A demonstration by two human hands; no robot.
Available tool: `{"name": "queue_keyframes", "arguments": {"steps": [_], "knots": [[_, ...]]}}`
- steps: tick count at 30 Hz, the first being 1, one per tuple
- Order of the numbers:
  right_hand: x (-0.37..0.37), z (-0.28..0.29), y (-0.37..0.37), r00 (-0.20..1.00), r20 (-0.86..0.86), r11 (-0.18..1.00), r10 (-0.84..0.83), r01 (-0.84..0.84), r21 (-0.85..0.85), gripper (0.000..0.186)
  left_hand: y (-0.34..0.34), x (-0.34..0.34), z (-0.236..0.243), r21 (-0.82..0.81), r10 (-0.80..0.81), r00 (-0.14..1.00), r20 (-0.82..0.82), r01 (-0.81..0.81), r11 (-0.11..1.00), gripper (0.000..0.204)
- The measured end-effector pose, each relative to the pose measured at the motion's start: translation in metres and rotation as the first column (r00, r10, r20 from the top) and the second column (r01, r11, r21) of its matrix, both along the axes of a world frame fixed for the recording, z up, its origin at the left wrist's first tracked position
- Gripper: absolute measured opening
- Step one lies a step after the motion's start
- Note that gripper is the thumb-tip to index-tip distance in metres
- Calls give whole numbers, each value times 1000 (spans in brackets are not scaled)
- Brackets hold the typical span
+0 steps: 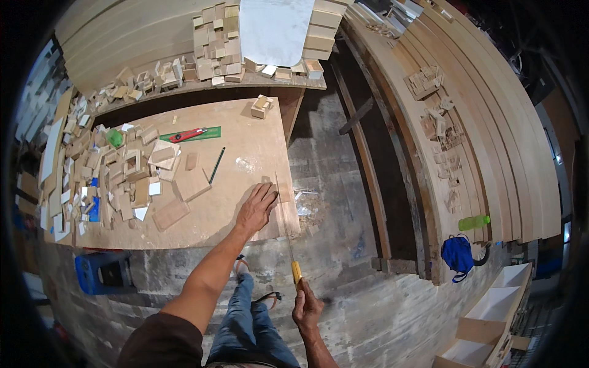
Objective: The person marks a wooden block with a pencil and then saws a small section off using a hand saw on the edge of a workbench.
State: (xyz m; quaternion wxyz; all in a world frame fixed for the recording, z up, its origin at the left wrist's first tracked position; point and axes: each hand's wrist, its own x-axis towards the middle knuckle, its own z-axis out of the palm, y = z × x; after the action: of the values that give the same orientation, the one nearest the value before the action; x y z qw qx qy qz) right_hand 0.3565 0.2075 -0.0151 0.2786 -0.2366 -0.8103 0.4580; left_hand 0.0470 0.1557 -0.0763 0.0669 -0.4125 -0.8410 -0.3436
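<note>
My right hand (308, 308) is closed round the yellow handle of a handsaw (296, 271), off the right edge of the worktable (215, 233). Its thin blade points away from me and runs along the table's right end, just right of my left hand. My left hand (255, 208) lies palm down, fingers spread, pressing on a flat piece of wood (268, 230) at that edge. The palm hides part of the piece. How deep the blade sits in the wood cannot be made out.
Wooden offcuts (132, 162) are heaped on the table's left. Near them lie a green ruler (211, 132), a red cutter knife (187, 135) and a dark pencil (217, 165). A blue stool (104, 273) stands below; stacked boards (485, 147) carry a green bottle (473, 222) and a blue bag (457, 254).
</note>
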Motion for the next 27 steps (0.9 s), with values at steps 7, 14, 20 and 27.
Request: {"name": "queue_keyframes", "arguments": {"steps": [7,14,20,27], "knots": [[-38,-10,19,997,58,997,56,-53,-58,41,0,2,1,-22,-9,999,40,10,1000,31],[-39,0,21,993,115,997,33,-24,-79,38,2,3,-1,11,-15,999,42,14,1000,32],[-12,-2,11,996,82,996,34,-26,-86,36,-4,-2,-4,-38,0,1000,4,1,999,33],[-64,17,22,985,170,994,31,-13,-106,34,1,4,4,-27,-10,999,52,11,1000,32]]}}
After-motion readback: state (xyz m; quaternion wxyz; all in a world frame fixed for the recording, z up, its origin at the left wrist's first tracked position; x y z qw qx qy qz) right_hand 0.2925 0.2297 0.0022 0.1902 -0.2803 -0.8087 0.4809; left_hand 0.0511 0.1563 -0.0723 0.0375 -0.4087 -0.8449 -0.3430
